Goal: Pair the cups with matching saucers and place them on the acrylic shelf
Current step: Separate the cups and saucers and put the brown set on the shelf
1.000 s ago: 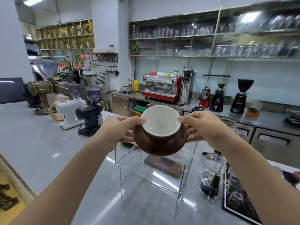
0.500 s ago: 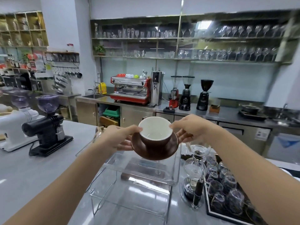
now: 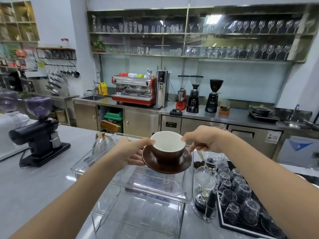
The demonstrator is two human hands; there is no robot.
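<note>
A brown cup (image 3: pixel 168 152) with a white inside sits upright on a matching brown saucer (image 3: pixel 179 167). Both hover just above the top tier of the clear acrylic shelf (image 3: pixel 103 168). My left hand (image 3: pixel 133 150) grips the saucer's left edge, thumb against the cup rim. From the right, my right hand (image 3: pixel 205 141) holds the saucer's edge, with its fingertips touching the cup rim. The shelf's lower tier holds nothing I can make out.
A siphon coffee maker (image 3: pixel 206 183) stands right of the shelf, beside a black tray of upturned glasses (image 3: pixel 240 202). A black grinder (image 3: pixel 40 135) sits at left, a metal kettle (image 3: pixel 101 142) behind the shelf. The steel back counter carries a red espresso machine (image 3: pixel 133 91).
The cup and saucer, held in both hands, have moved forward and lowered toward the shelf top. The view has swung to the right, shifting the grinders to the left edge.
</note>
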